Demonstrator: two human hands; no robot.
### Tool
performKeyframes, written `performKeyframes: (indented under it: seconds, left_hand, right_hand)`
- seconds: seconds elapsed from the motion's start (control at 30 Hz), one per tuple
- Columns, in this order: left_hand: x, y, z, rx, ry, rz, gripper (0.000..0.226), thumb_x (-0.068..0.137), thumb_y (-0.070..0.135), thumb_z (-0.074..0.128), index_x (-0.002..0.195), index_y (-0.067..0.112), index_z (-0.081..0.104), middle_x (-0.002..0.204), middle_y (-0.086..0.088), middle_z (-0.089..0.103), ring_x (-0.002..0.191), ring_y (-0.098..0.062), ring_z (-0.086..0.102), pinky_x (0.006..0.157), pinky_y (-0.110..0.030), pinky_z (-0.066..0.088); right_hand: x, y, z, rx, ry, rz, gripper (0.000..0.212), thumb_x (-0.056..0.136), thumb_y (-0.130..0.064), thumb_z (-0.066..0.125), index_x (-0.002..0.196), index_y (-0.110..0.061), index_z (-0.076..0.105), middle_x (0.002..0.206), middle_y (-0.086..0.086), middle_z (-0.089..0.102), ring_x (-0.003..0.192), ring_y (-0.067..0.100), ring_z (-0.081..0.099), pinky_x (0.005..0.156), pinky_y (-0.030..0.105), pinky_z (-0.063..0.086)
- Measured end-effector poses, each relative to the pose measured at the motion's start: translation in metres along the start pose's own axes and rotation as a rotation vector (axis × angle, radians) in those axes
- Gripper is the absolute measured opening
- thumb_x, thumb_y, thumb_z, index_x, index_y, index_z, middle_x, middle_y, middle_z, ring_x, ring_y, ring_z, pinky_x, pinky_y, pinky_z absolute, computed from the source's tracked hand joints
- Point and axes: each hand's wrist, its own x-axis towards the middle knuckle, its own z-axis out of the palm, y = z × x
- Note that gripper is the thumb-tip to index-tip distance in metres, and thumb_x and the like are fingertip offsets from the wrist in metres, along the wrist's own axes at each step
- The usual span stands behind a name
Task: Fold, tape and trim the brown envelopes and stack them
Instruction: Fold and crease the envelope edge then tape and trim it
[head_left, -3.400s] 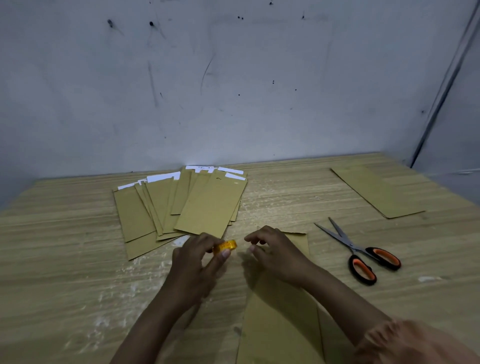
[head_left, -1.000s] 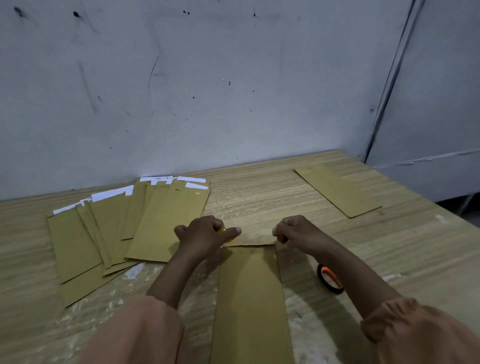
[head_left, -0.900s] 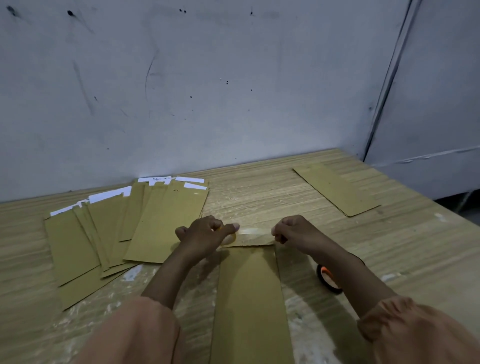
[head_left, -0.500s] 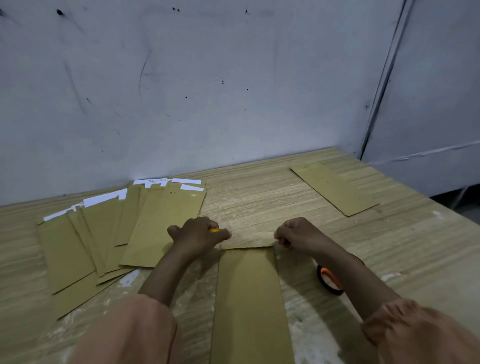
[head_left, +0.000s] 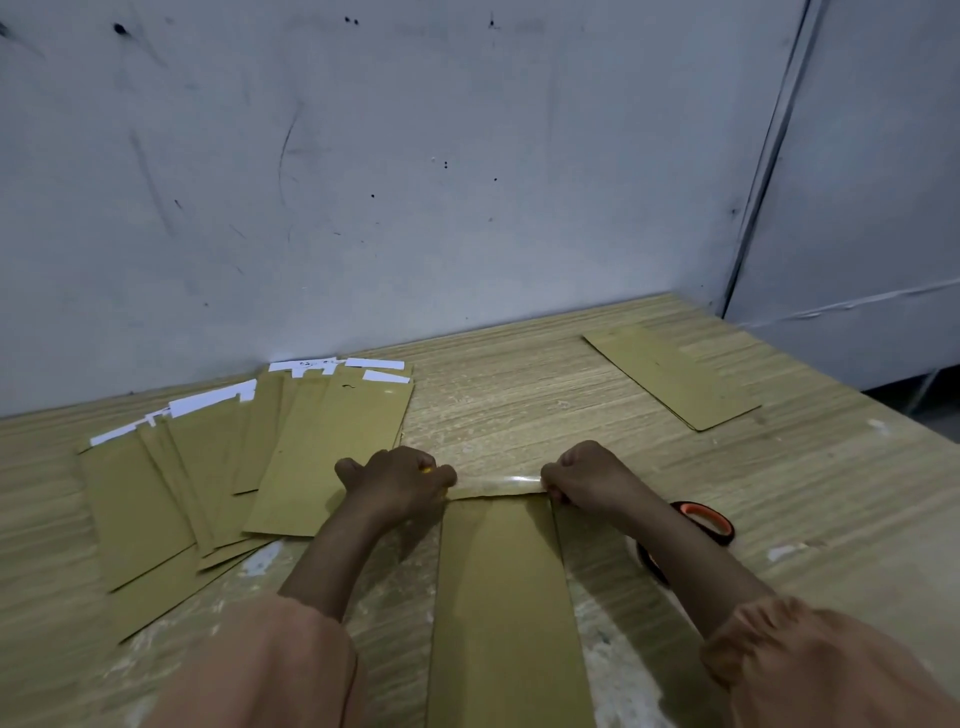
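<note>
Both hands' grip stretches tape over envelope on wooden table.

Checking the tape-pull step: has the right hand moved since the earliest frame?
Yes. The right hand has gone rightward, toward the scissors, from beside the left hand to the envelope's top right corner, pinching the tape.

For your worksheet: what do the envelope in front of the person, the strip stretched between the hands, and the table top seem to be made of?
Envelope: matte brown paper, probably kraft; flat, dull, with a creased top edge.
Strip: clear glossy plastic tape, likely; it catches a highlight and the table shows through.
Table: pale wood or wood-look laminate; streaky grain lines, worn whitish patches. Which one cannot be told.
</note>
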Motion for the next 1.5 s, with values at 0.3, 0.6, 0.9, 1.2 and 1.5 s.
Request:
performKeyframes:
  seconds: [0.3,0.6,0.9,1.2,1.5]
  left_hand:
    - [0.002,-0.004,0.007,0.048,-0.042,-0.034,0.041,0.089,0.052,0.043,0.100,0.022,0.068,0.104,0.002,0.068,0.108,-0.018,0.057,0.094,-0.037,0.022]
    - [0.009,-0.006,0.006,-0.145,-0.137,-0.027,0.038,0.063,0.055,0.048,0.052,0.019,0.055,0.069,-0.001,0.064,0.086,-0.027,0.063,0.099,-0.047,0.041]
    - [0.018,-0.005,0.007,-0.072,-0.169,-0.016,0.036,0.081,0.043,0.055,0.054,0.020,0.052,0.062,0.003,0.055,0.091,-0.025,0.063,0.098,-0.043,0.038]
    - [0.016,0.002,0.005,0.082,-0.122,-0.006,0.039,0.086,0.045,0.048,0.058,0.019,0.046,0.065,0.005,0.051,0.089,-0.019,0.056,0.097,-0.039,0.027]
    - [0.014,0.008,0.004,0.180,-0.113,-0.028,0.035,0.086,0.045,0.046,0.060,0.021,0.047,0.066,0.006,0.051,0.088,-0.018,0.054,0.090,-0.039,0.022]
  right_hand:
    - [0.001,-0.003,0.003,-0.169,-0.007,-0.012,0.043,0.087,-0.018,0.054,0.051,-0.012,0.032,0.049,-0.001,0.033,0.046,0.012,0.030,0.046,0.024,0.021]
    - [0.004,-0.001,0.007,-0.236,0.018,0.006,0.041,0.084,-0.021,0.056,0.052,-0.013,0.033,0.052,0.000,0.035,0.047,0.013,0.032,0.047,0.025,0.024]
    - [0.005,-0.003,0.011,-0.291,0.055,0.010,0.039,0.083,-0.023,0.058,0.052,-0.014,0.035,0.052,-0.001,0.038,0.048,0.012,0.036,0.055,0.026,0.032]
    - [0.002,-0.007,0.014,-0.380,0.091,0.006,0.034,0.083,-0.024,0.060,0.058,-0.013,0.039,0.058,-0.001,0.044,0.051,0.011,0.040,0.049,0.023,0.029]
    - [-0.002,-0.014,0.016,-0.472,0.092,0.000,0.034,0.084,-0.028,0.060,0.062,-0.015,0.038,0.063,-0.001,0.044,0.066,0.018,0.049,0.051,0.023,0.034]
